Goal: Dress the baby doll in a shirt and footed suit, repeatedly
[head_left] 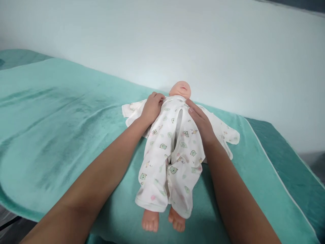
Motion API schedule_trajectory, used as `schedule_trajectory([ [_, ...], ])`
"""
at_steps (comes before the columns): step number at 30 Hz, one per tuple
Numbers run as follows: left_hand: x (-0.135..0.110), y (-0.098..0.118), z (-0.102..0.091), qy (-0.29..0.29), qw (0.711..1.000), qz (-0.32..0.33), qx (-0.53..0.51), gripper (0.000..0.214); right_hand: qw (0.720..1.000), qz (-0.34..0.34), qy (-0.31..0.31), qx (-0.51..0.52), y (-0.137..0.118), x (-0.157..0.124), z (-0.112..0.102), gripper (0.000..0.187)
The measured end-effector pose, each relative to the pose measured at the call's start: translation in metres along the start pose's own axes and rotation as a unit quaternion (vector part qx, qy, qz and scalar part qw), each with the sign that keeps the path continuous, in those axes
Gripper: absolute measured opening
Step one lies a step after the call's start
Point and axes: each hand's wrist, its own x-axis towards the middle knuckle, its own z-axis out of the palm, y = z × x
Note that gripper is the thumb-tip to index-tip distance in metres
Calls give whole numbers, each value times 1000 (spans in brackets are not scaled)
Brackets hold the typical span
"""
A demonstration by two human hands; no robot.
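Observation:
A baby doll (180, 88) lies on its back, head toward the wall and bare feet toward me. It wears white split-crotch baby trousers (158, 162) with green bear prints, pulled high up its body. My left hand (153, 106) is at the waistband on the left side, its fingers curled on the cloth edge. On the other side my right hand (200, 120) lies along the trousers, fingers stretched toward the waistband and thumb a little apart. A white baby top (223, 130) is spread beneath the doll, with its sleeves out to both sides.
A light green plush blanket (76, 115) with some creases covers the surface under the doll. Darker green cloth (284, 152) shows at the right. A plain white wall (127, 40) rises right behind the doll's head.

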Motion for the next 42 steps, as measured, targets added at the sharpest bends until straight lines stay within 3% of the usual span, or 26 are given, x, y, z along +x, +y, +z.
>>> schedule_trajectory([
  [5,-15,1,-9,-30,998,31,36,32,998,51,18,13,-6,-30,-2,51],
  [8,-23,6,-13,-23,998,23,58,29,997,46,61,15,-1,-38,-4,48],
  [15,-29,5,-19,-27,990,24,133,27,981,30,180,-63,31,-16,-12,20],
  [19,-27,5,-21,-26,988,-4,153,19,984,72,152,-61,31,-10,-20,18],
  [25,-25,11,-25,-81,985,-45,149,11,992,90,85,-31,27,-7,-26,14],
  [29,-22,6,-22,-67,983,-29,169,16,991,78,101,-43,28,-5,-23,10],
  [35,-19,1,-13,-26,969,-20,244,22,974,1,167,-154,33,-2,-15,7],
  [42,-44,6,-21,-50,966,22,252,27,957,-25,184,-223,43,-10,-14,8],
])
